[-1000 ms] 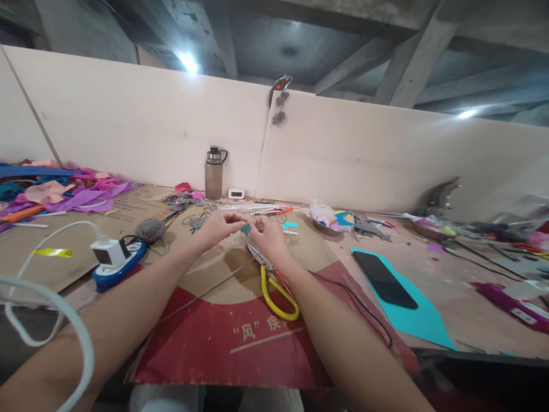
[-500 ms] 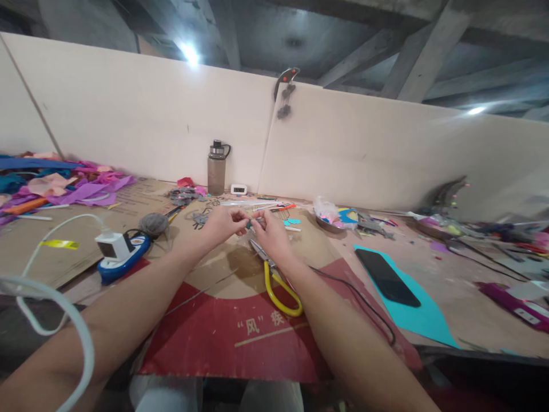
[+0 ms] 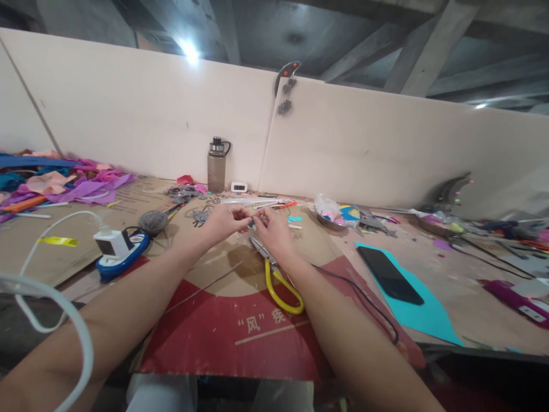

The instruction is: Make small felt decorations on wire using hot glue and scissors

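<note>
My left hand and my right hand meet over the middle of a cardboard sheet, fingertips pinched together on a tiny piece between them. The piece is almost hidden by the fingers; I cannot make out its shape. Yellow-handled scissors lie on the cardboard just under my right wrist. A thin wire runs across the cardboard below my left forearm.
A water bottle stands at the back wall. A blue-white charger block with a white cable lies left, purple scraps far left. A black phone rests on turquoise paper at right, beside tools.
The turquoise bit seen between my fingertips a second ago is now mostly covered as both hands closed in on it. The view shifted slightly; my hands stay in the same spot.
</note>
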Action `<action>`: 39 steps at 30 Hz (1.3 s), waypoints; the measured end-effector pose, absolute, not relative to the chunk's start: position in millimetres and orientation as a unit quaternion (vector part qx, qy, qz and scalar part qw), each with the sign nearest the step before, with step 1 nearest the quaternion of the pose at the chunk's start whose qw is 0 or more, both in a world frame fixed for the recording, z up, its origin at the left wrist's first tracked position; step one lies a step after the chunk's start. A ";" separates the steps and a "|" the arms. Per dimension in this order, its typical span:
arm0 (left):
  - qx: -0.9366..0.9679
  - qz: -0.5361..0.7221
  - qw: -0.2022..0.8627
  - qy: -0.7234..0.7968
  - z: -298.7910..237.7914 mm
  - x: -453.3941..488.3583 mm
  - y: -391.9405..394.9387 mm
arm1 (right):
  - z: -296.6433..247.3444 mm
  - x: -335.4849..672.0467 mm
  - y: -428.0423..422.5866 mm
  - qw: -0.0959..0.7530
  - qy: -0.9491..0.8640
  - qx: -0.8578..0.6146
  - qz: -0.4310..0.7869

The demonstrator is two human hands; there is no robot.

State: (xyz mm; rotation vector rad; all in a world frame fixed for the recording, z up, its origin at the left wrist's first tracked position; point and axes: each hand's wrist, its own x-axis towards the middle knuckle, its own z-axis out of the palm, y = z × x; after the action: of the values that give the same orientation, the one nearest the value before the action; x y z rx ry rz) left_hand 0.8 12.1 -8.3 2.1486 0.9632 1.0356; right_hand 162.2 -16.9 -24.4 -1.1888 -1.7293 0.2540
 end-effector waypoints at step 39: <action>0.413 0.717 0.477 0.296 5.8 -21.3 36.3 | -13.8 149.5 -40.2 0.372 -0.843 -0.347 0.177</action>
State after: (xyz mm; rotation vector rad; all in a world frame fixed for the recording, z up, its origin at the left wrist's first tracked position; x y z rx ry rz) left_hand -21.3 36.3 5.8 1.0083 0.7237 1.7523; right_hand 149.5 -40.2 -13.8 -0.8893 -2.1609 0.4530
